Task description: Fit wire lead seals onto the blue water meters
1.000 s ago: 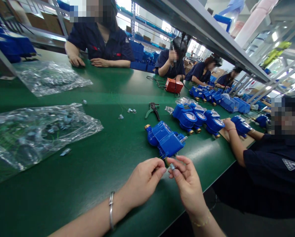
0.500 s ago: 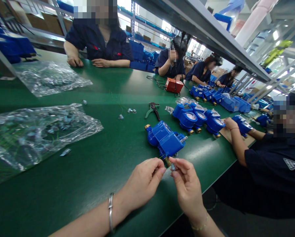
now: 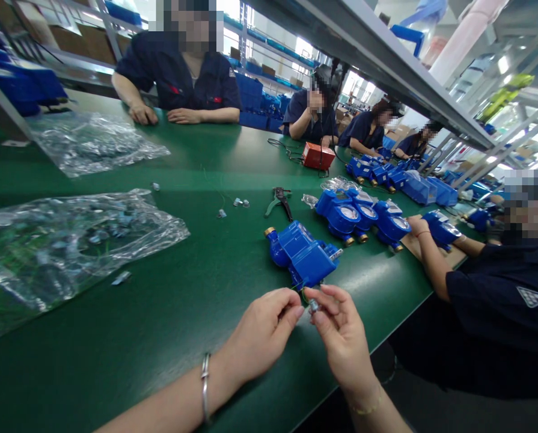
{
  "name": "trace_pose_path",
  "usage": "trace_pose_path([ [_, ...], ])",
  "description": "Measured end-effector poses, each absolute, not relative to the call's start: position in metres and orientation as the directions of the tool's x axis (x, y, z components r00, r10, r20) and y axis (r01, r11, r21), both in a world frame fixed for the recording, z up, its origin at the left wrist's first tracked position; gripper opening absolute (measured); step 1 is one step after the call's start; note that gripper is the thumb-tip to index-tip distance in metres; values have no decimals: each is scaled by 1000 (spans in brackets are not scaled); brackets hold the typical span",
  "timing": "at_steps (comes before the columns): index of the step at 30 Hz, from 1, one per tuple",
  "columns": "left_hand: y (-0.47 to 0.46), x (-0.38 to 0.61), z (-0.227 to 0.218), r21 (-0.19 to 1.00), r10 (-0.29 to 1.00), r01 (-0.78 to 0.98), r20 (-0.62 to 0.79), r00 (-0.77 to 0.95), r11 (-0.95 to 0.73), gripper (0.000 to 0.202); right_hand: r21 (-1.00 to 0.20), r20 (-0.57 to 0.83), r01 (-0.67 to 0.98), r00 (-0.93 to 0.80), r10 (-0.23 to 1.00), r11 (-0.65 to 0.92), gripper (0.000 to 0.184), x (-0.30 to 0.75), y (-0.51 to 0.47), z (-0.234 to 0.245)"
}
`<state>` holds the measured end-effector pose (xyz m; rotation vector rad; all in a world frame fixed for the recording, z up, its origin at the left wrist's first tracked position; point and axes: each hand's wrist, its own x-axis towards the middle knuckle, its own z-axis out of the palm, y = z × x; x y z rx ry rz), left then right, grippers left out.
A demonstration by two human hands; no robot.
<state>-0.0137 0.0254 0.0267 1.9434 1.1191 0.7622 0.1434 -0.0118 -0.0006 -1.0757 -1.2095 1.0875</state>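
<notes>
A blue water meter (image 3: 302,252) with brass ends lies on the green table just beyond my hands. My right hand (image 3: 343,337) pinches a small clear-and-grey wire seal (image 3: 314,305) between thumb and fingers. Thin green wire (image 3: 303,293) loops from the seal by the meter's near end. Close beside it, my left hand (image 3: 266,328) has thumb and forefinger pressed together on the green wire; the pinched end is hidden. Green-handled pliers (image 3: 278,201) lie behind the meter.
Plastic bags of seals (image 3: 83,234) lie on the left, with several loose seals (image 3: 240,202) nearby. More water meters (image 3: 363,210) stand at the right, near a co-worker's hands (image 3: 419,227). Across the table sit other people and an orange box (image 3: 318,156). A metal shelf (image 3: 386,66) runs overhead.
My right hand has shifted slightly and turned the seal, and its forefinger has lifted a little. The green wire loop shows more clearly. My left hand stays nearly in place.
</notes>
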Motion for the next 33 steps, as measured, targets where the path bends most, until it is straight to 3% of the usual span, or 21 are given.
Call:
trace_pose_path([
  [6, 26, -13, 23, 895, 902, 317, 175, 395, -313, 17, -980, 184, -61, 59, 981, 187, 34, 138, -13, -4],
  [10, 30, -11, 15, 989, 905, 104, 55, 421, -108, 14, -982, 175, -66, -5, 984, 175, 39, 140, -12, 0],
  [14, 33, -9, 12, 994, 867, -78, -23, 499, 71, 28, -971, 214, 88, -87, 973, 221, 47, 142, -11, 4],
  [19, 37, -14, 18, 988, 833, -15, -123, 539, 156, 28, -896, 332, 275, -105, 937, 349, 55, 146, -10, 6],
  [25, 38, -16, 20, 973, 829, -32, -175, 532, 227, 19, -849, 365, 381, -81, 927, 367, 49, 151, -6, 5],
  [27, 37, -15, 21, 978, 852, -48, -152, 502, 203, 15, -798, 382, 490, -41, 923, 352, 40, 148, -5, 3],
  [30, 36, -14, 23, 999, 898, 29, -36, 438, 26, 12, -622, 482, 664, -94, 871, 415, 22, 141, -7, -4],
  [33, 34, -14, 23, 987, 912, 115, 54, 407, -110, 16, -465, 582, 759, -125, 803, 455, 20, 135, -10, -12],
])
